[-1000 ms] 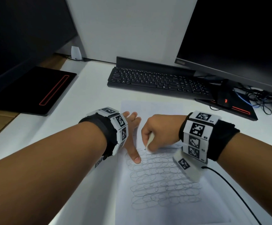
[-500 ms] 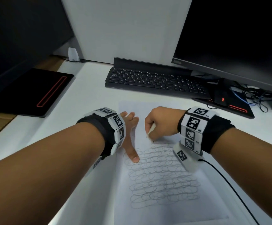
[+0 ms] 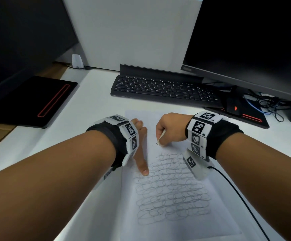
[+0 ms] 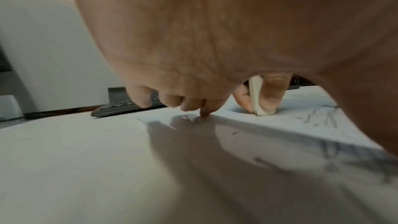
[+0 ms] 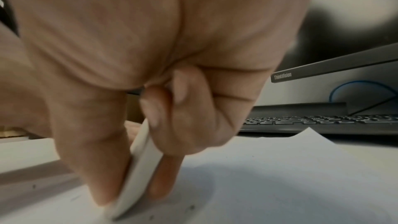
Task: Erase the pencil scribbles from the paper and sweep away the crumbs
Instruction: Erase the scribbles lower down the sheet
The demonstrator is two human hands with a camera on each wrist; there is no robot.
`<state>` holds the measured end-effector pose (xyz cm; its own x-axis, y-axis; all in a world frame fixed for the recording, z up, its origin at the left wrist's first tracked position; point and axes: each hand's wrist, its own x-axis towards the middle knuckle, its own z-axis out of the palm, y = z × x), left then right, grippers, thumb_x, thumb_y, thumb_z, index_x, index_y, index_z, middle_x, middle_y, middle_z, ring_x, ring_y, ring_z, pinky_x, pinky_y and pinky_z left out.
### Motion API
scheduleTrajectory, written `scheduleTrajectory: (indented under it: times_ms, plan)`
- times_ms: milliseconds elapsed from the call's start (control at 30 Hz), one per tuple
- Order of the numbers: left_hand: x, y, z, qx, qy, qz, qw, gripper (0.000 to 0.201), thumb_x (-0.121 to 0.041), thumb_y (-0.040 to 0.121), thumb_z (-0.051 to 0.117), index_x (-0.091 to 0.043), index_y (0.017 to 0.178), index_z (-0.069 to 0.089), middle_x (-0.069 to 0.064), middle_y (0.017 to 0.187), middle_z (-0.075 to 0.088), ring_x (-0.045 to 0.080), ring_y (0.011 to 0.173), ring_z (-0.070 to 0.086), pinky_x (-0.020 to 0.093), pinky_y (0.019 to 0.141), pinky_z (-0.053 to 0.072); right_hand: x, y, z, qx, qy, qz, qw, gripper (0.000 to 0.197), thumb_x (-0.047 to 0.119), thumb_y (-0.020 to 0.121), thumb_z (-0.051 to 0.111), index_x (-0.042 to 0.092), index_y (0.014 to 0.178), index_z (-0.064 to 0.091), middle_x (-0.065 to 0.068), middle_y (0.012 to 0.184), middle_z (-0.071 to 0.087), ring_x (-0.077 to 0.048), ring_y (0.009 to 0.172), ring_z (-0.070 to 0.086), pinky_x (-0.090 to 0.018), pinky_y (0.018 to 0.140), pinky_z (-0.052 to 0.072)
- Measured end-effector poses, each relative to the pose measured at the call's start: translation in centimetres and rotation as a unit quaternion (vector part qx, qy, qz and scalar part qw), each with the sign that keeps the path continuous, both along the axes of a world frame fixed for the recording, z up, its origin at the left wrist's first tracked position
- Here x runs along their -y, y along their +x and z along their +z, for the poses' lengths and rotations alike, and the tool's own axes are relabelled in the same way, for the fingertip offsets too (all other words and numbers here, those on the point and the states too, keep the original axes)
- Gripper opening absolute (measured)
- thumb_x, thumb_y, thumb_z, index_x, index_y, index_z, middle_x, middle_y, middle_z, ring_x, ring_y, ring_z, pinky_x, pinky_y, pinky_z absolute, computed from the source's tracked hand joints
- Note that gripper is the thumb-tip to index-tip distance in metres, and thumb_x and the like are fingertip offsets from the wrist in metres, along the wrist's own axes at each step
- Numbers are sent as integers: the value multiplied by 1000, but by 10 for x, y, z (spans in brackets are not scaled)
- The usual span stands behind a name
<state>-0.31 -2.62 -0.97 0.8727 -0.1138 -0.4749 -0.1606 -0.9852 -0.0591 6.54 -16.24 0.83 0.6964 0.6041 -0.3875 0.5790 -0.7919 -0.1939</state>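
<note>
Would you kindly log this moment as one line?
right hand: pinches eraser, on paper | left hand: presses paper | scribbles: mostly remaining

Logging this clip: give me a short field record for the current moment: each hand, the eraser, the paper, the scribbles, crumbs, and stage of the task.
left hand: fingers spread, pressing the paper's left part
right hand: pinches the eraser
eraser: white, lower edge on the paper
paper: white sheet flat on the desk, in front of the keyboard
scribbles: most of the looped block remains
crumbs: few dark specks near the eraser
stage: erasing at the block's top; sweeping not begun
</note>
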Motion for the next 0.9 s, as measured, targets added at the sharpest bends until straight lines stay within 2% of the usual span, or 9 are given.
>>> scheduleTrajectory:
  times_ms: [67, 133, 200, 300, 400, 500, 567, 733, 900]
  plan:
    - [11, 3, -2, 18, -11, -17, 1000, 124, -76, 56, 76, -18, 152, 21, 9, 155, 20, 27, 143, 15, 49, 117, 21, 0, -1, -1, 5, -2, 1, 1000, 7, 22, 80, 74, 17, 84, 74, 7, 78, 70, -8, 74, 61, -27, 73, 52]
    - [20, 8, -7, 3, -31, -17, 999, 131, -75, 59, 75, -21, 157, 6, 12, 161, 8, 32, 148, 5, 53, 119, 15, 0, 0, -2, 7, -3, -2, 1000, 8, 22, 80, 74, 16, 86, 73, 4, 83, 72, -13, 81, 65, -31, 77, 53]
    - [23, 12, -13, -12, -43, -12, 999, 135, -76, 58, 74, -24, 157, -1, 11, 163, 0, 33, 149, -2, 54, 120, 13, 1, -1, -2, 8, 3, -7, 1000, 9, 21, 81, 73, 16, 88, 73, 3, 85, 72, -13, 82, 65, -30, 75, 52]
    - [20, 11, -17, -30, -53, -6, 998, 132, -77, 57, 74, -32, 156, 1, 8, 163, -7, 32, 149, -11, 56, 120, 7, 5, -11, -2, -22, 11, 18, 1000, 5, 18, 81, 71, 21, 84, 73, 11, 80, 67, -8, 79, 62, -27, 73, 52]
    - [21, 6, -9, -29, -57, -24, 998, 118, -69, 68, 73, -29, 156, 6, 7, 163, -3, 29, 148, -16, 48, 118, -3, 6, -18, 2, -83, -14, 65, 994, 7, 20, 80, 73, 23, 87, 73, 14, 80, 66, 0, 78, 59, -23, 75, 50]
    - [21, 5, -8, -19, -66, -10, 998, 129, -70, 63, 76, -27, 157, -4, 7, 163, -9, 30, 149, -14, 50, 119, 2, 7, -4, 4, -43, 2, 36, 998, 5, 22, 80, 74, 22, 85, 75, 10, 79, 69, -5, 76, 61, -25, 72, 50]
    - [20, 6, -10, -19, -67, 1, 998, 131, -70, 61, 76, -27, 156, -3, 7, 163, -5, 29, 150, -8, 50, 120, 7, 6, -3, 4, -28, 14, 23, 999, 4, 20, 80, 73, 22, 83, 74, 10, 78, 69, -7, 75, 61, -24, 69, 51]
    - [24, 7, -6, -22, -42, -22, 999, 126, -71, 67, 72, -22, 157, -1, 8, 163, -6, 27, 149, -14, 45, 119, -1, 8, -19, 4, -96, -14, 73, 993, 6, 23, 80, 74, 23, 86, 74, 22, 67, 63, 9, 68, 56, -13, 66, 43]
    - [20, 6, -10, -21, -57, 2, 998, 134, -73, 61, 75, -24, 157, -4, 6, 163, -12, 28, 149, -13, 49, 119, 3, 10, -6, 3, -54, 9, 31, 998, 4, 24, 81, 74, 22, 84, 73, 13, 74, 65, 0, 70, 57, -20, 66, 43]
